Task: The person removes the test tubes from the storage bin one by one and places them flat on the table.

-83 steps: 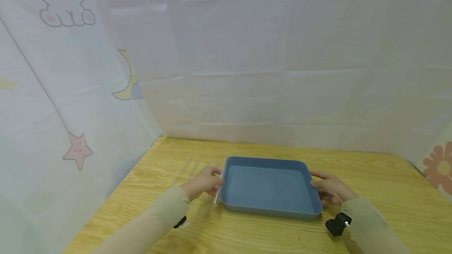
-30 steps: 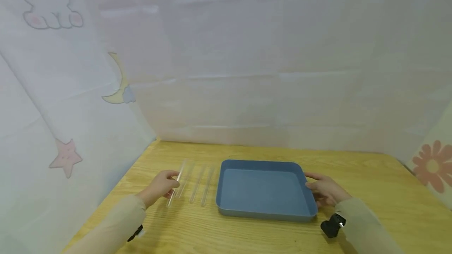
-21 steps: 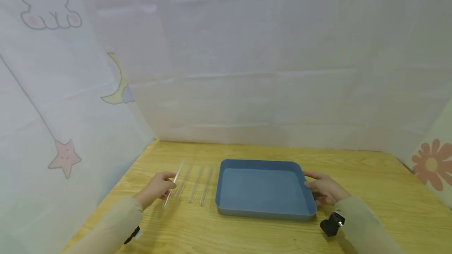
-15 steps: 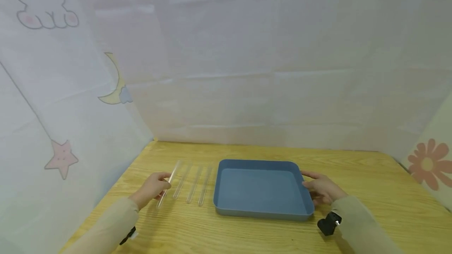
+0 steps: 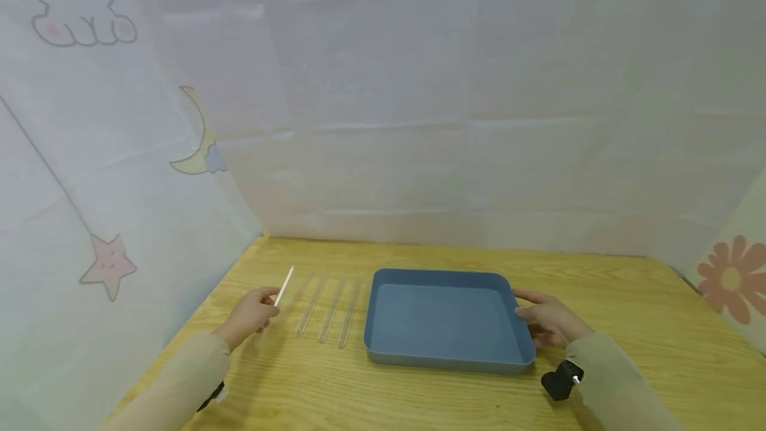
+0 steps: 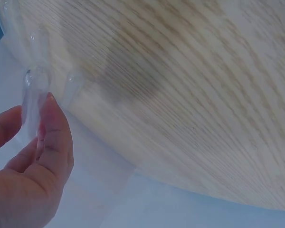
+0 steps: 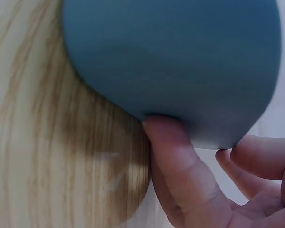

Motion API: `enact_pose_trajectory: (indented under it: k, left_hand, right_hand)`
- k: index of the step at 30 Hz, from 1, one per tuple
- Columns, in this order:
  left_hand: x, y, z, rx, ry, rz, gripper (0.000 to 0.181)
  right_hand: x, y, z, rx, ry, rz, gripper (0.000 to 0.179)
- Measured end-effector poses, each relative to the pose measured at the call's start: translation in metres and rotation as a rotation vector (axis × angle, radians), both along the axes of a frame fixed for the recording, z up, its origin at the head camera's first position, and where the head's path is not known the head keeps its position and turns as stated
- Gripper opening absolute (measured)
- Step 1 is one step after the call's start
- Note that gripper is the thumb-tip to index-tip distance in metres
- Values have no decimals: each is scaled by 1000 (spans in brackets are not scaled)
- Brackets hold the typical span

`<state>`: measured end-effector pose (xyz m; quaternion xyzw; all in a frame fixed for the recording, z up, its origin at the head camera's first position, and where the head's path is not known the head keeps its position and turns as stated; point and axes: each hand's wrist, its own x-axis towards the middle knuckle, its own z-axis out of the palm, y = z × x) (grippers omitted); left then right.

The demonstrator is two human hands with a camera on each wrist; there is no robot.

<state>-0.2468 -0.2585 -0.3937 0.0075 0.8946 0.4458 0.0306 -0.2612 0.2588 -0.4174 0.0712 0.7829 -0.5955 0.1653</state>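
My left hand (image 5: 248,314) pinches a clear test tube (image 5: 284,287) between thumb and fingertips, left of the other tubes. The tube slants, its far end up to the right; its near part is faint behind the fingers. In the left wrist view the held tube's rounded end (image 6: 37,78) points away from the fingers. Several more clear test tubes (image 5: 331,311) lie side by side on the table between that hand and a blue-grey rectangular tray (image 5: 449,318). On the tray's right wall, my right hand (image 5: 553,321) grips with thumb and fingers; the right wrist view shows fingertips against the outer wall (image 7: 180,71).
The wooden table (image 5: 335,394) ends at a pale cloth backdrop (image 5: 419,118) behind and to the left. A black wrist camera (image 5: 562,380) hangs below the right sleeve. The tray has low walls and rounded corners.
From beside the tray's left wall, my left hand has moved left past the other tubes, holding a test tube. Since then it has shifted a little further left. The right hand stays at the tray.
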Motion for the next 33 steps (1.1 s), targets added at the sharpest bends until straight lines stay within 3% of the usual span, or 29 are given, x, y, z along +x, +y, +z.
enact_pose_trajectory:
  k: [6, 15, 21, 29, 33]
  left_hand:
    - [-7, -9, 2, -64, 35, -21, 48]
    - [-19, -15, 2, -122, 22, -16, 49]
    - [-30, -19, -3, -163, 21, -21, 51]
    - [-42, -25, -5, -294, 49, -14, 52]
    - [-48, -25, -10, -278, 41, -6, 53]
  right_hand:
    - [-2, 0, 2, -1, 4, -5, 59]
    - [-2, -1, 3, -5, 7, -11, 60]
    - [-1, -2, 2, -13, -6, -8, 59]
    - [-3, -4, -2, 3, -11, -22, 58]
    - [-2, -3, -3, 2, -18, -28, 59]
